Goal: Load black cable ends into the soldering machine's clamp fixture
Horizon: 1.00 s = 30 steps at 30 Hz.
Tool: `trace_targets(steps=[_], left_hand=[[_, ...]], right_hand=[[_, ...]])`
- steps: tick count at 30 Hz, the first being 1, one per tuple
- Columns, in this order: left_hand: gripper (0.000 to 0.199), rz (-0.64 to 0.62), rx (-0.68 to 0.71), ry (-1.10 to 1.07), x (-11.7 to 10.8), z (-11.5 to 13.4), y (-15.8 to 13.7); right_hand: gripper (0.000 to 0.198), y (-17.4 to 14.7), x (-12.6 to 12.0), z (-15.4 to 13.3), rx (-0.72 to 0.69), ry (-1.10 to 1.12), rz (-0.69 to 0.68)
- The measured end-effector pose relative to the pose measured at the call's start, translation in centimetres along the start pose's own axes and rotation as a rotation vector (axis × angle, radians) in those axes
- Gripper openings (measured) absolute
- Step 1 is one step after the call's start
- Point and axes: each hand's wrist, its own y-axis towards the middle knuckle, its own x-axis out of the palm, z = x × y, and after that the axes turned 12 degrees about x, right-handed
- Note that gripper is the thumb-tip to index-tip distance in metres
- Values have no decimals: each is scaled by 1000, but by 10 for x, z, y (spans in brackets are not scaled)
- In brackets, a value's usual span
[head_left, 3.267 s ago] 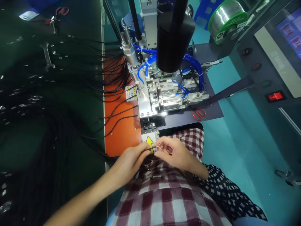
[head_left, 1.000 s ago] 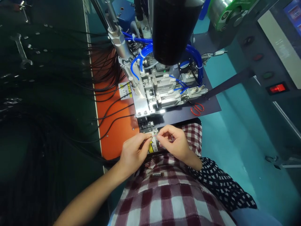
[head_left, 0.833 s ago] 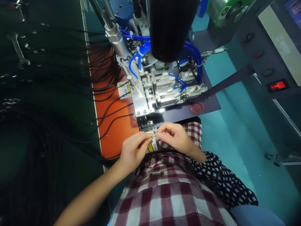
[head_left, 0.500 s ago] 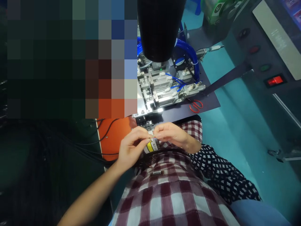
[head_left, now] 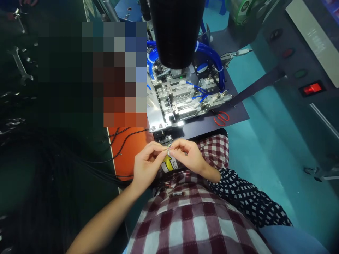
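Note:
In front of the checked apron, my left hand (head_left: 148, 160) and my right hand (head_left: 188, 153) meet, thumbs and fingertips pinched together. Between the fingertips shows a small bunch of thin wires (head_left: 168, 148), pale with a hint of yellow-green. My left hand grips it from the left side, my right from the right side; the fingers cover most of it. Just below is a white label with a yellow arrow (head_left: 168, 163). Beyond the fingertips lies a dark metal track (head_left: 162, 135) at the front of the machine.
A machine with metal slides (head_left: 182, 95) and blue tubes stands ahead, under a thick black cylinder (head_left: 178, 31). Red-handled scissors (head_left: 221, 118) lie on its dark plate. An orange panel (head_left: 127, 151) with black cables is at left. A control box with a red switch (head_left: 312, 89) stands right.
My right hand has turned and its fingers have curled in closer to the left fingertips. The thin wires show more plainly between them. My left hand has hardly moved.

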Motion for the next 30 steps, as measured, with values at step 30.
trace_targets(steps=[30], left_hand=[[15,88,276,77,6,-7,-9]], right_hand=[[7,-8,11,8,-449,-172,203]])
